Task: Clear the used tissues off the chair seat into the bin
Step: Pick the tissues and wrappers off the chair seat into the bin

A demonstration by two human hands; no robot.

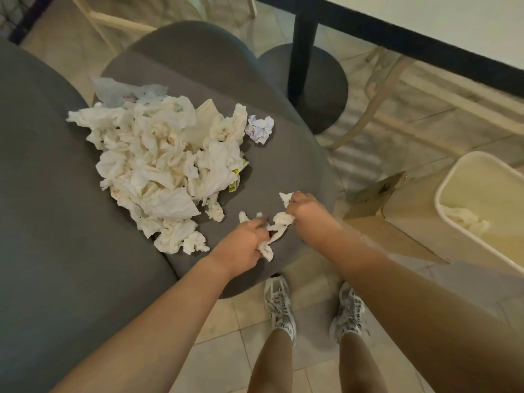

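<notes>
A big heap of crumpled white used tissues (158, 163) covers the left and middle of the grey chair seat (283, 165). A separate crumpled paper ball (260, 129) lies at the heap's far right. Near the seat's front edge my left hand (243, 245) is shut on a twisted tissue (268, 251). My right hand (304, 207), just to its right, is shut on more tissue (283, 218). The two hands are close together over the seat. The cream bin (453, 177) stands on the floor at the right with some tissue (467, 219) inside.
A second grey chair (42, 222) fills the left side. A cardboard box (397, 222) lies between the seat and the bin. A black table leg (302, 46) on a round base stands behind the seat, under a white tabletop (453, 21). My feet in trainers (279, 304) stand on the tiled floor.
</notes>
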